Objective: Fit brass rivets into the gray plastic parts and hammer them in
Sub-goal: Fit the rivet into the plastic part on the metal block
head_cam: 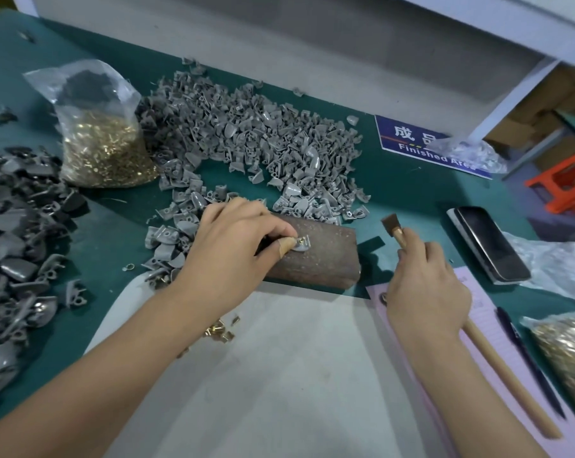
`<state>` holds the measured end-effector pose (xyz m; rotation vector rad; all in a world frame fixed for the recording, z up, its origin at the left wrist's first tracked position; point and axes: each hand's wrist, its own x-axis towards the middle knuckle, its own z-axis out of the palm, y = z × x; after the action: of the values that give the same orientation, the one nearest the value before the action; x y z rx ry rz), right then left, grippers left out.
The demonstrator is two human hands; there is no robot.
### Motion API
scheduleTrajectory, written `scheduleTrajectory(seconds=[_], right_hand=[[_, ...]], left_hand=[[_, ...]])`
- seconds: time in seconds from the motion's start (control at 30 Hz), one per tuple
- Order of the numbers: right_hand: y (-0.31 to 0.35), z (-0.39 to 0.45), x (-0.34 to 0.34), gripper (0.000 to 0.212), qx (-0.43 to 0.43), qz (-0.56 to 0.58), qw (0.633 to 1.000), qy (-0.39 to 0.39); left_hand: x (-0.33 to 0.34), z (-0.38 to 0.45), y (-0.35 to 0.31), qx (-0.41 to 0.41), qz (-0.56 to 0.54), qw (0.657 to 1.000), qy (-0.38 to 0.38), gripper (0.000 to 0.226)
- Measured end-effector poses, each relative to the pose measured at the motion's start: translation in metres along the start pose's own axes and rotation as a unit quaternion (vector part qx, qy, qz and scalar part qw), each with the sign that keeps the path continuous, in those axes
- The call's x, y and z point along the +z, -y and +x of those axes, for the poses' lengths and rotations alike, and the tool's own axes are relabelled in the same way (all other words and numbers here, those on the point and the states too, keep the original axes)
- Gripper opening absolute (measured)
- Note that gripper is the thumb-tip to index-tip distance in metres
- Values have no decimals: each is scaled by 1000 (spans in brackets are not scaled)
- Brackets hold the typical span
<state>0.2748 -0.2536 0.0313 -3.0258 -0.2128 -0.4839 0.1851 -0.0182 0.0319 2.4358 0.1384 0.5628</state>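
Observation:
My left hand (233, 246) pinches a small gray plastic part (302, 246) with a brass rivet (301, 240) in it, pressed down on a rusty brown metal block (319, 259). My right hand (425, 285) grips the wooden handle of a small hammer (391, 228), whose dark head hangs just right of the block, above the table. A big heap of gray plastic parts (246, 133) lies behind the block. Loose brass rivets (218, 332) lie under my left forearm.
A clear bag of brass rivets (104, 150) stands at the back left, with darker parts (18, 246) piled at the far left. A phone (491, 246), a pen (527, 358), pink paper (497, 328) and another rivet bag (567, 352) lie on the right. A blue sign (421, 143) lies behind.

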Motion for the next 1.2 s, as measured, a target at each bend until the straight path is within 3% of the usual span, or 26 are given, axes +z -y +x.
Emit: scheduleTrajectory(seconds=[0.1, 0.2, 0.4, 0.53, 0.7, 0.87, 1.0, 1.13, 1.2], right_hand=[[11, 6, -30, 25, -28, 95, 993, -63], [32, 8, -59, 30, -87, 217, 970, -70], [48, -21, -44, 34, -117, 240, 962, -58], [49, -26, -40, 27, -149, 186, 967, -90], [52, -29, -43, 29, -115, 208, 965, -107], [56, -34, -40, 26, -118, 197, 971, -62], [54, -32, -46, 29, -80, 239, 961, -115], [58, -31, -45, 28, -123, 194, 972, -52], [56, -33, -47, 29, -105, 202, 971, -77]], left_hand=[[-1, 1, -1, 3, 7, 1000, -1, 12], [-2, 2, -1, 10, 16, 1000, -2, 14], [-3, 3, 1, 16, 17, 1000, -3, 20], [-2, 3, 2, 22, 19, 1000, -5, 17], [-3, 1, 0, 41, 44, 998, -13, 15], [-4, 0, 0, 74, 89, 992, -39, 17], [-3, 1, 0, 80, 81, 993, -44, 20], [-1, 1, 3, 83, 92, 991, -49, 18], [-1, 1, 4, 86, 88, 991, -52, 17]])
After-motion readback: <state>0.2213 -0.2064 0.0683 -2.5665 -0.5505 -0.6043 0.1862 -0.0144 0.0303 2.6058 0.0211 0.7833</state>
